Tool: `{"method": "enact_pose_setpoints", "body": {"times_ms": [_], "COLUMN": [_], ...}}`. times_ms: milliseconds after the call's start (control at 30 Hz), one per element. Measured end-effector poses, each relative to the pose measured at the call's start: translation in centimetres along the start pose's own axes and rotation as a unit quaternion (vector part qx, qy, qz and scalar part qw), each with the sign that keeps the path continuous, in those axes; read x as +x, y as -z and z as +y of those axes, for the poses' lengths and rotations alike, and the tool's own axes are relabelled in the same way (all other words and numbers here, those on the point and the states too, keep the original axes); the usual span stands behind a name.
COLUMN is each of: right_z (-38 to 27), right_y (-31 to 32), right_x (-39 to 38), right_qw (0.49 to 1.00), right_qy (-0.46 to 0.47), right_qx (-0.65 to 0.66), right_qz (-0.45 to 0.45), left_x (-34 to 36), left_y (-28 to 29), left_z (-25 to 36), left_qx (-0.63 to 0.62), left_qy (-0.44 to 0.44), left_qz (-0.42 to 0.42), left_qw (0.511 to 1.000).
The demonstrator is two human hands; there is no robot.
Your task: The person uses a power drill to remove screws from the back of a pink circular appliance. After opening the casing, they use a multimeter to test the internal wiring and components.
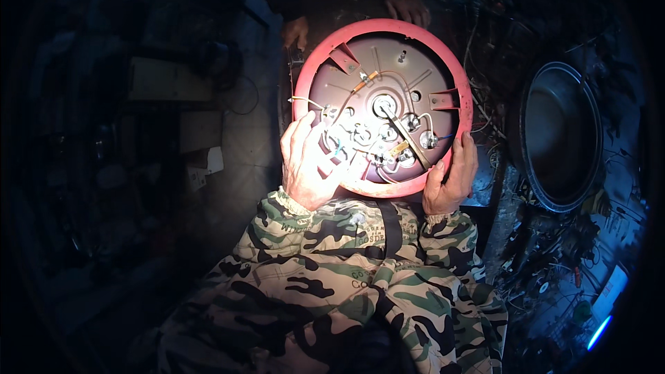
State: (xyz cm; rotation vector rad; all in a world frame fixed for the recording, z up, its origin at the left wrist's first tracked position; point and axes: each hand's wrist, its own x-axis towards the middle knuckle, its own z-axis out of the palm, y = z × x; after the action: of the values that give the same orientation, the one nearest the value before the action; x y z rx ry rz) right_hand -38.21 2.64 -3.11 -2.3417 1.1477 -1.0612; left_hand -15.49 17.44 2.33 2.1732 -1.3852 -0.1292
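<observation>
The room [104,201] is dim and cluttered, with strong light only in the middle. Nearest is the person's camouflage clothing [332,242]; just beyond it, a round, red-rimmed appliance base [377,25] sits between both hands, its inside facing up. The left hand [307,176] lies at the rim's lower left, fingers close together; glare hides whether they pinch anything. The right hand [454,180] touches the lower right rim, thumb apart from the grouped fingers. Inside, a metal strap [409,140] crosses among wires and terminals. The base seems opened up but not closed: no cover lies over the wiring, several leads look attached, and one lead [305,100] reaches over the left rim, its end apparently loose. Right of it stands a metal pot [561,138]; at the far side are a co-worker's hands [407,8].
</observation>
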Motion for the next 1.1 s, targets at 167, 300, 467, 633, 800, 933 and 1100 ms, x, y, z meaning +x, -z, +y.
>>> {"method": "enact_pose_setpoints", "body": {"times_ms": [167, 300, 467, 633, 800, 933, 1100], "right_z": [0.4, 0.9, 1.7, 2.5, 3.8, 6.6, 12.6], "right_y": [0.5, 0.8, 1.6, 2.5, 3.4, 4.3, 6.4], "right_x": [0.0, 0.1, 0.4, 0.9, 0.2, -2.0, -7.8], "right_qw": [1.0, 0.999, 0.996, 0.991, 0.992, 0.981, 0.918], "right_qy": [0.019, 0.039, 0.07, 0.104, 0.048, -0.144, -0.364], "right_qx": [-0.003, -0.002, 0.007, 0.023, 0.058, 0.069, 0.03], "right_qz": [-0.016, -0.025, -0.055, -0.085, -0.104, -0.109, -0.152], "left_x": [-0.2, -0.5, -0.4, -0.5, -0.6, -0.9, -0.6], "left_y": [-0.8, -1.2, -1.4, -1.8, -1.9, -1.6, -1.8], "left_z": [-0.1, -0.2, -0.3, -0.2, -0.3, -0.2, 0.2], "left_qx": [0.012, 0.028, 0.047, 0.034, 0.032, 0.023, 0.01], "left_qy": [-0.001, -0.001, -0.013, -0.002, -0.006, -0.003, -0.012], "left_qz": [0.004, 0.007, 0.014, 0.031, 0.036, 0.033, 0.019], "left_qw": [1.0, 1.0, 0.999, 0.999, 0.999, 0.999, 1.0]}}
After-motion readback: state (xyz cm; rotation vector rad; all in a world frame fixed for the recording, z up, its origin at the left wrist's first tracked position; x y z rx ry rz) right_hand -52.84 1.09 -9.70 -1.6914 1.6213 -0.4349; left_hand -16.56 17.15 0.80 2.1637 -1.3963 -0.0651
